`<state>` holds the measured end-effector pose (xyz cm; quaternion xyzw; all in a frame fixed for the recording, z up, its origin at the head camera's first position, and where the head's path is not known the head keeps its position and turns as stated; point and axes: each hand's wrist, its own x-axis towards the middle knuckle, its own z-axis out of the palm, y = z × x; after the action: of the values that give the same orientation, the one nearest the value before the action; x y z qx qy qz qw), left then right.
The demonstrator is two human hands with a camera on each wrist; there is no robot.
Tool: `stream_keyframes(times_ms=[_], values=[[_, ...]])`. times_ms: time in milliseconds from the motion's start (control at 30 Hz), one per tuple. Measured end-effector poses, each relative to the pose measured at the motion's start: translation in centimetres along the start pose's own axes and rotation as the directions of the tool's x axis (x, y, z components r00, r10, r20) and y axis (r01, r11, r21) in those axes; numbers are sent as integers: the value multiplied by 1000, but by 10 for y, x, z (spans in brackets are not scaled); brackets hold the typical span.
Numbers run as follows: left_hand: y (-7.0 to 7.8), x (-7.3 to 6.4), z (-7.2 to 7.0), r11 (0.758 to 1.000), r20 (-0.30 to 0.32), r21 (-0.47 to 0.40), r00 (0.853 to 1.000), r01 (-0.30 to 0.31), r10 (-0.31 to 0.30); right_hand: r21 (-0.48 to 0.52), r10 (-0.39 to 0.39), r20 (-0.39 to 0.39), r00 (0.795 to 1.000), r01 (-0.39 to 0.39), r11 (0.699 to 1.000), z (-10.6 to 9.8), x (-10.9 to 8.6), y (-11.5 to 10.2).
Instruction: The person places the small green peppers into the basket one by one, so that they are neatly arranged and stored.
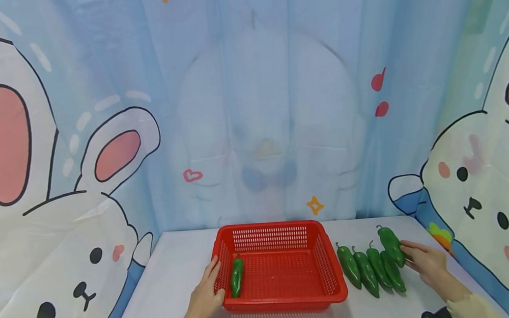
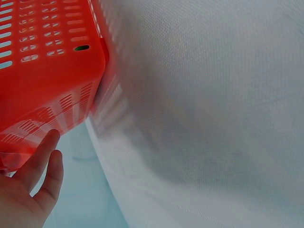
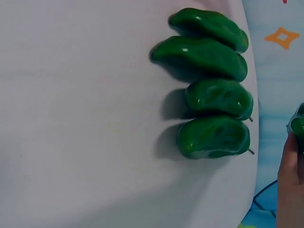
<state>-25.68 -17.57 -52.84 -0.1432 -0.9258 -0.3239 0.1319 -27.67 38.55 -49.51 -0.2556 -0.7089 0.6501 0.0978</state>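
A red plastic basket stands on the white table, with one green pepper lying inside near its left wall. My left hand touches the basket's left side, its fingers fairly straight along the outer wall; the left wrist view shows fingertips against that wall. To the right of the basket, several green peppers lie side by side in a row. My right hand holds another green pepper at the row's right end, raised off the table. In the right wrist view this pepper is mostly cut off.
Behind the white table hangs a blue curtain printed with cartoon rabbits. A small black object shows by the right forearm at the table's front.
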Motion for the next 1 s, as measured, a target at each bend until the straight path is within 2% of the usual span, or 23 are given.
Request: stream_keyframes(times_ms=[400, 667, 933, 967, 1000], values=[[1, -1, -1, 1000, 7, -3, 1000, 7, -7, 22, -62, 89, 994, 60, 998, 22, -18, -16], [0, -1, 1, 1000, 9, -4, 1000, 9, -9, -37, -89, 62, 994, 91, 995, 46, -30, -23], [0, 0, 1, 1000, 15, -7, 1000, 13, -13, 30, -94, 99, 991, 92, 995, 65, -39, -30], [0, 0, 1, 1000, 17, -8, 1000, 14, -14, 46, -86, 105, 991, 82, 996, 67, -30, -25], [0, 0, 1, 1000, 17, -7, 1000, 15, -15, 47, -87, 113, 990, 82, 995, 69, -30, -25]])
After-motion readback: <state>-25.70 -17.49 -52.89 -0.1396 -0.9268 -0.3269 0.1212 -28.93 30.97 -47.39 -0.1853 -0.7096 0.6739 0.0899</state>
